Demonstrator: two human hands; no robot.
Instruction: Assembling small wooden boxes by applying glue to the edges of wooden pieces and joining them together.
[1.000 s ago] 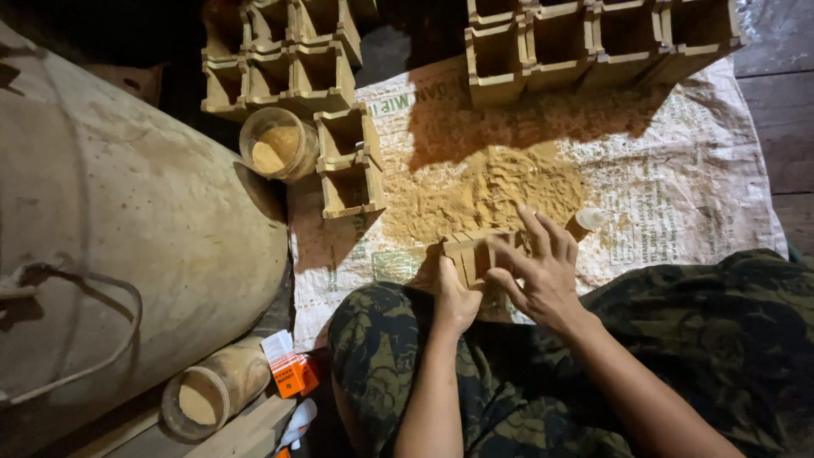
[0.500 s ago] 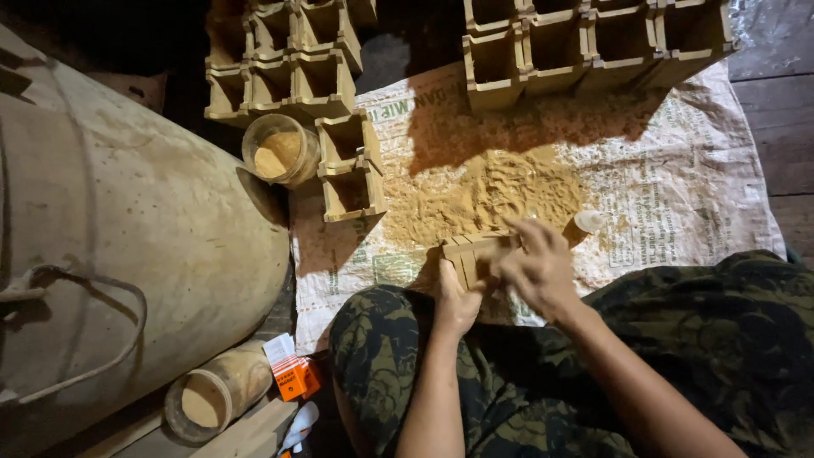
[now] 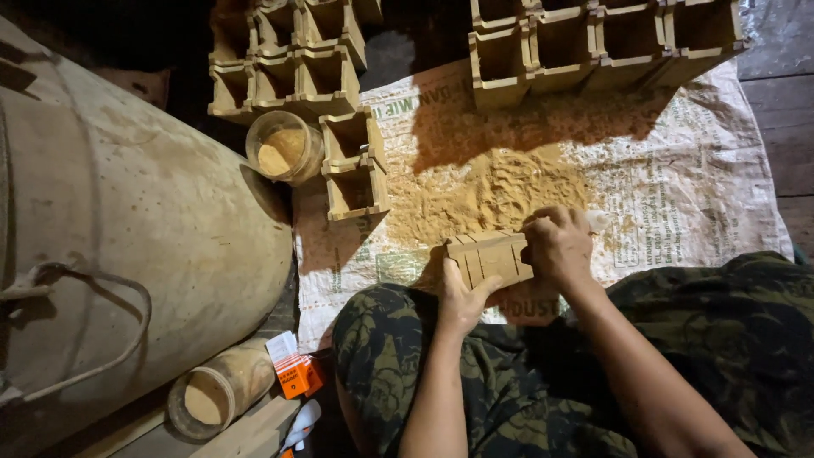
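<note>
A small wooden block mould point(image 3: 490, 257) with slatted sides rests at the near edge of a tan powder heap point(image 3: 487, 193) on a white woven sack point(image 3: 678, 182). My left hand point(image 3: 460, 298) grips the mould's near left corner from below. My right hand point(image 3: 558, 244) is curled over its right end, fingers closed on the wood. A small white object point(image 3: 597, 220) lies just right of that hand. My knees in camouflage trousers point(image 3: 398, 348) frame the bottom of the view.
Rows of open wooden box moulds point(image 3: 288, 72) stand at the back left, another row point(image 3: 593, 42) at the back right, two more moulds point(image 3: 356, 165) beside a jar of powder point(image 3: 284, 148). A big metal drum point(image 3: 119, 229) fills the left. A tube point(image 3: 216, 392) and orange packet point(image 3: 295, 373) lie below it.
My right hand, spread flat over the mould a second ago, has curled and closed on its right end. The left hand keeps its grip. The mould has barely shifted.
</note>
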